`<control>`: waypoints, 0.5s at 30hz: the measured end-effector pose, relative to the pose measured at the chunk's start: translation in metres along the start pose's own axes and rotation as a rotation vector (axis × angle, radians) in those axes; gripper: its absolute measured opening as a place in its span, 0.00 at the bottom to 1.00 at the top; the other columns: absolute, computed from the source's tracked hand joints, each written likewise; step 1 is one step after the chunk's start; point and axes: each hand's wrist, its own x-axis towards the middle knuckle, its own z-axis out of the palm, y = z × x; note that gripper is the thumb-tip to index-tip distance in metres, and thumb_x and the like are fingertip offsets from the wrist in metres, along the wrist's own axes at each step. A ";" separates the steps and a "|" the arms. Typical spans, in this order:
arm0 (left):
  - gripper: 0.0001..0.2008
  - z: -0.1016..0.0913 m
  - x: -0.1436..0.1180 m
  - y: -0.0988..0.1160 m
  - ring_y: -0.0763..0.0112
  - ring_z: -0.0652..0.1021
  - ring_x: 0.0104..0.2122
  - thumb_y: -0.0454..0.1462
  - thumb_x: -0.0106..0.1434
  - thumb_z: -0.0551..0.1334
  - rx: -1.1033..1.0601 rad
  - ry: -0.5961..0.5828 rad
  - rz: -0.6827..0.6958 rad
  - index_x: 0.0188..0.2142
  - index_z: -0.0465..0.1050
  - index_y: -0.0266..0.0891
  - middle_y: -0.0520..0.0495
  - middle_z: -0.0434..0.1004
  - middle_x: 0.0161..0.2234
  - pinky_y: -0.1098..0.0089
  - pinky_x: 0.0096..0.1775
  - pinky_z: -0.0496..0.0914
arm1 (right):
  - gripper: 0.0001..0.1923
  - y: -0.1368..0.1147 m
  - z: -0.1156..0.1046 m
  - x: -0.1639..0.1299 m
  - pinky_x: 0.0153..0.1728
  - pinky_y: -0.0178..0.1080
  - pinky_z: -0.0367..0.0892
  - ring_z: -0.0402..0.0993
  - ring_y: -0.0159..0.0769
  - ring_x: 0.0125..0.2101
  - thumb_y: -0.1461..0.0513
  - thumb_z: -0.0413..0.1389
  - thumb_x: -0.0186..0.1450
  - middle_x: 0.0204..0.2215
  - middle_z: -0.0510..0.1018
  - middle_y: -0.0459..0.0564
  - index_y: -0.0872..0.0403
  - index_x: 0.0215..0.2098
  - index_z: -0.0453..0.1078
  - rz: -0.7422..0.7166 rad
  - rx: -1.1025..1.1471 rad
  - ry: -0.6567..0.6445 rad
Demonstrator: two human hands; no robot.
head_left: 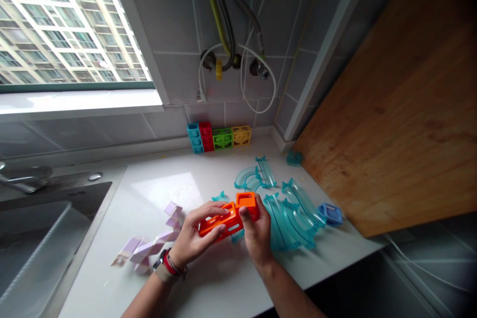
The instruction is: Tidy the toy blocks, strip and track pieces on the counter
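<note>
While hands [223, 233] grip orange blocks [227, 216], the counter edge [335, 271] seems near.

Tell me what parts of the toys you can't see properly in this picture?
- Orange block, head view: its middle and underside are covered by the left hand and right hand.
- Clear blue track pieces: they overlap, so the count is unclear; one is partly behind the right hand.
- Pale purple pieces: too blurred to tell their shape.
- Tap: cut off by the left edge.

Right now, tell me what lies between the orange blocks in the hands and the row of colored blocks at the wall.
In the head view, bare white countertop separates the orange blocks from the colored block row; only a small teal piece sits there, just above the left hand.
</note>
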 end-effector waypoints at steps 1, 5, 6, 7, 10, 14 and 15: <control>0.11 0.000 0.000 -0.001 0.50 0.80 0.54 0.39 0.67 0.68 -0.009 0.004 0.007 0.49 0.83 0.42 0.37 0.83 0.54 0.52 0.56 0.74 | 0.17 0.000 0.000 -0.001 0.43 0.41 0.74 0.76 0.40 0.39 0.48 0.60 0.71 0.40 0.78 0.50 0.52 0.47 0.73 0.010 -0.008 0.002; 0.11 -0.002 0.000 -0.005 0.50 0.81 0.53 0.40 0.67 0.68 -0.088 0.040 -0.060 0.47 0.84 0.41 0.38 0.85 0.51 0.54 0.55 0.76 | 0.14 0.002 0.001 -0.004 0.41 0.39 0.73 0.75 0.36 0.36 0.51 0.63 0.69 0.38 0.77 0.46 0.50 0.44 0.68 -0.031 -0.029 0.043; 0.11 -0.003 0.001 -0.005 0.50 0.82 0.52 0.41 0.67 0.68 -0.109 0.042 -0.093 0.46 0.85 0.41 0.38 0.85 0.50 0.55 0.54 0.76 | 0.17 0.003 0.002 -0.004 0.41 0.39 0.73 0.76 0.37 0.36 0.52 0.65 0.67 0.38 0.76 0.46 0.49 0.46 0.67 -0.041 -0.029 0.045; 0.12 -0.003 0.001 -0.005 0.51 0.82 0.51 0.42 0.67 0.68 -0.127 0.044 -0.124 0.46 0.85 0.40 0.38 0.86 0.50 0.56 0.52 0.77 | 0.19 0.003 0.002 -0.004 0.41 0.40 0.73 0.76 0.37 0.37 0.52 0.66 0.66 0.40 0.77 0.46 0.49 0.48 0.66 -0.046 -0.036 0.044; 0.13 -0.002 0.002 -0.004 0.52 0.84 0.48 0.43 0.67 0.68 -0.152 0.057 -0.182 0.46 0.85 0.39 0.39 0.87 0.48 0.59 0.50 0.78 | 0.23 0.003 0.001 -0.003 0.46 0.43 0.73 0.77 0.41 0.43 0.52 0.66 0.65 0.46 0.78 0.50 0.49 0.54 0.67 -0.045 -0.119 0.030; 0.13 0.002 0.002 -0.003 0.54 0.85 0.43 0.44 0.68 0.67 -0.156 0.072 -0.211 0.45 0.85 0.39 0.40 0.88 0.44 0.62 0.45 0.79 | 0.20 0.002 -0.002 0.000 0.47 0.44 0.71 0.76 0.43 0.43 0.51 0.64 0.66 0.46 0.79 0.51 0.49 0.52 0.71 -0.047 -0.220 0.030; 0.13 0.004 0.001 -0.003 0.55 0.86 0.42 0.44 0.68 0.67 -0.158 0.075 -0.218 0.45 0.85 0.39 0.40 0.88 0.43 0.62 0.44 0.80 | 0.19 0.002 -0.002 0.000 0.45 0.43 0.71 0.76 0.42 0.42 0.51 0.64 0.66 0.45 0.79 0.50 0.49 0.52 0.71 -0.048 -0.237 0.035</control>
